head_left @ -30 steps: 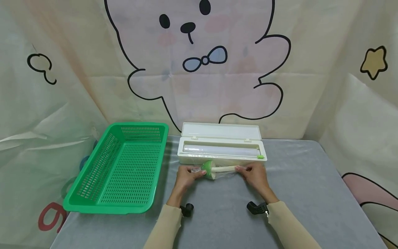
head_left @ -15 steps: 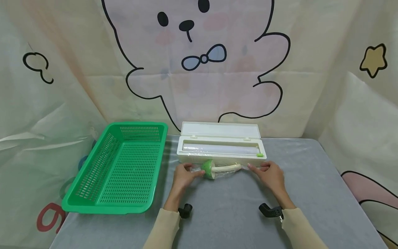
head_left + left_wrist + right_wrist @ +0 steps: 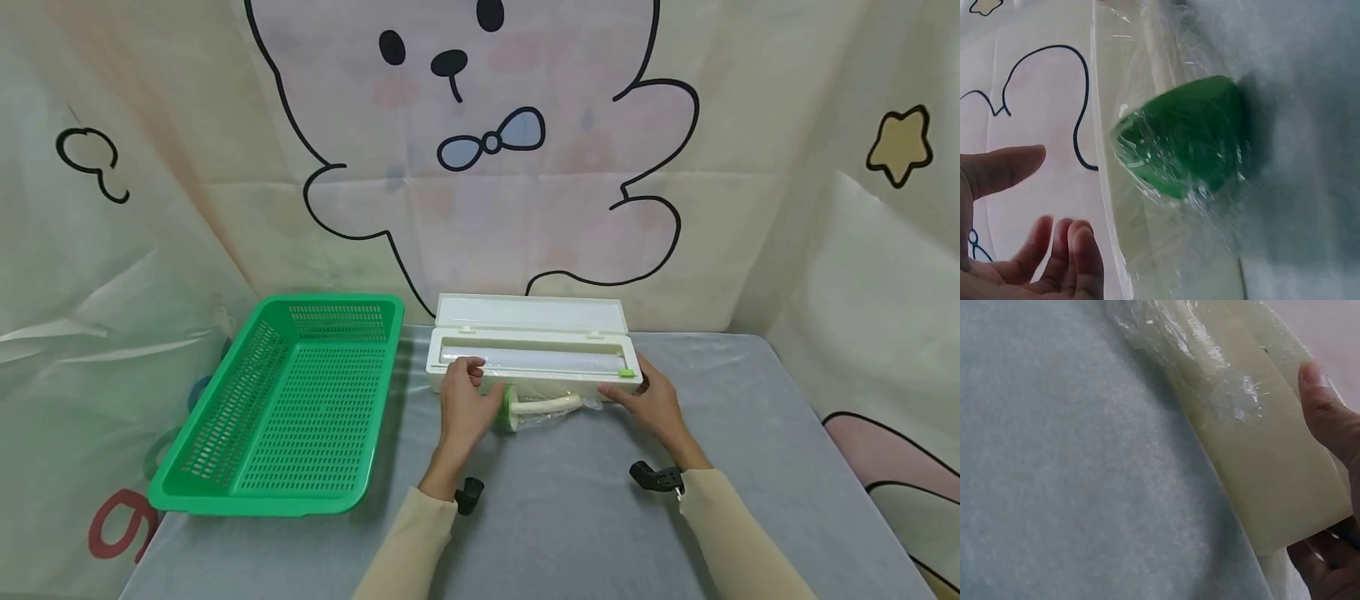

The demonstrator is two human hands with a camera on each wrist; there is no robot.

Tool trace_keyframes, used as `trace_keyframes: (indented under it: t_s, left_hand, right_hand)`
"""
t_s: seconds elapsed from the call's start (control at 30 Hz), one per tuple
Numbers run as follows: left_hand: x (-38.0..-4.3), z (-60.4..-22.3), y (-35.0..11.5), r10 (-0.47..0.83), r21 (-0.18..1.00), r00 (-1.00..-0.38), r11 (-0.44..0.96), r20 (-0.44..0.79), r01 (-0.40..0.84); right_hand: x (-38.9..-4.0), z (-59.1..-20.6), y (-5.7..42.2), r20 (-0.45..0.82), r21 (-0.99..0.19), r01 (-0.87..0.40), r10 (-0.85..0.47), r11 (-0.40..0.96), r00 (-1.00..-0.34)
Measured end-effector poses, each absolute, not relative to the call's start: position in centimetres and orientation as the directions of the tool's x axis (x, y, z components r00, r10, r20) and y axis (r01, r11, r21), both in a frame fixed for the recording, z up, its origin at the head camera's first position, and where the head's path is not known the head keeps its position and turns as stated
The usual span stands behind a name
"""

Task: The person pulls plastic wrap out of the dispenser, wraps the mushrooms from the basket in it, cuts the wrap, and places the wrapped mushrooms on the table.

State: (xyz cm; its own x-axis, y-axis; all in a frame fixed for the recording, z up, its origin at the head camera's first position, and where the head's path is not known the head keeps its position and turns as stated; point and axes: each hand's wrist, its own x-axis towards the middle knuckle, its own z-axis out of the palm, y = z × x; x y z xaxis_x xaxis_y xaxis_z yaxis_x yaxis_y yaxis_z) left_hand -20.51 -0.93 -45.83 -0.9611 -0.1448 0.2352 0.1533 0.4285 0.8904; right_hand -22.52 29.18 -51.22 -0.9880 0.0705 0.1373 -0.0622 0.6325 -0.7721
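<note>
Above grey cloth, our empty left hand hangs half-spread; our right hand grips an oblong cream plastic box.

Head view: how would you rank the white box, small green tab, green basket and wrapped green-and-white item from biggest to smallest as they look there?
1. Green basket
2. White box
3. Wrapped green-and-white item, partly behind the left hand
4. Small green tab

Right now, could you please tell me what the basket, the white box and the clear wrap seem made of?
Basket: probably moulded plastic, slightly glossy, with regular slots.
White box: likely hard plastic, smooth, with crisp edges.
Clear wrap: apparently thin plastic film, shiny and crinkled.
</note>
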Motion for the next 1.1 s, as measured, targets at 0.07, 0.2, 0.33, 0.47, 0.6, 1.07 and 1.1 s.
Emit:
trace_keyframes:
  t_s: [0.07, 0.2, 0.33, 0.47, 0.6, 1.07, 1.1]
  left_hand:
    - [-21.0, -45.5, -0.2, -0.090, 0.889, -0.967, 0.420, 0.239, 0.181]
    - [-22.0, -44.8, 1.6, 0.002, 0.885, -0.968, 0.404, 0.251, 0.231]
    - [-23.1, -44.4, 3.9, 0.122, 0.871, -0.962, 0.408, 0.246, 0.275]
    - [-24.1, -44.6, 6.4, 0.240, 0.858, -0.941, 0.402, 0.240, 0.321]
    - [-24.8, -45.1, 9.0, 0.308, 0.846, -0.924, 0.410, 0.225, 0.342]
    - [-25.5, -46.3, 14.2, 0.368, 0.705, -0.898, 0.570, 0.241, 0.423]
    - [-25.5, -46.4, 14.4, 0.359, 0.685, -0.896, 0.586, 0.260, 0.433]
  right_hand:
    - [-22.5, -51.5, 29.2, 0.163, -0.775, -0.086, 0.066, 0.626, -0.984]
    - [-22.6, -51.9, 29.3, 0.197, -0.782, -0.119, 0.062, 0.611, -0.979]
    - [-22.7, -52.2, 29.2, 0.193, -0.798, -0.115, 0.071, 0.592, -0.979]
    - [-22.7, -52.4, 29.1, 0.177, -0.815, -0.093, 0.094, 0.572, -0.980]
    - [-22.7, -52.6, 29.0, 0.172, -0.804, -0.075, 0.109, 0.590, -0.979]
    - [-22.7, -53.0, 29.2, 0.279, -0.697, -0.119, 0.114, 0.708, -0.954]
    - [-22.6, -53.0, 29.2, 0.282, -0.696, -0.120, 0.116, 0.708, -0.952]
